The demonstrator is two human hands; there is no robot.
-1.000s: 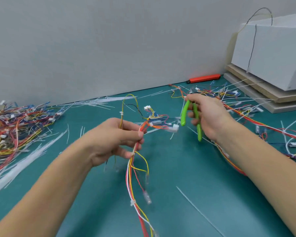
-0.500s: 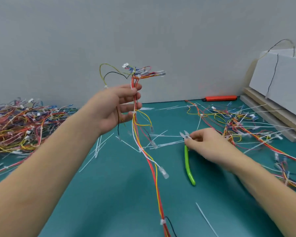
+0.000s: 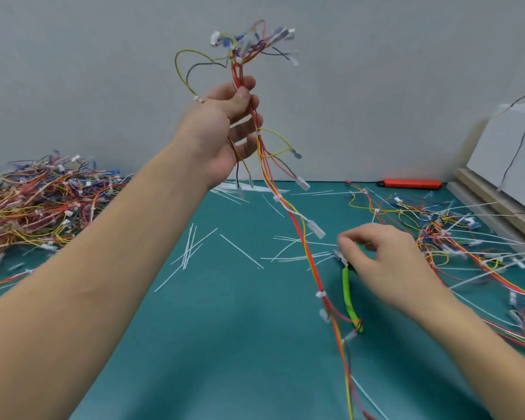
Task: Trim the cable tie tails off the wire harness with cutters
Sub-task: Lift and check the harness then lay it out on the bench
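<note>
A tangled heap [image 3: 34, 204] of thin coloured wires is seen at the left of the smooth teal desk [image 3: 225, 344]. The harness [image 3: 285, 192], a slim bundle of red, yellow and white wires, is held raised in the left hand [image 3: 225, 128], pinched by curled fingers [image 3: 243, 98], and hangs down to the desk. Thin white tails [image 3: 191, 253] are scattered flat. The green-handled cutters [image 3: 350, 298] lie on the desk, partly hidden beneath the blurred right hand [image 3: 385, 265]; whether they are gripped cannot be told.

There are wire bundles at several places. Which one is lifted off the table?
The wire bundle gripped in the left hand, hanging down to the table. The pile at far left and the tangle at right lie flat.
</note>
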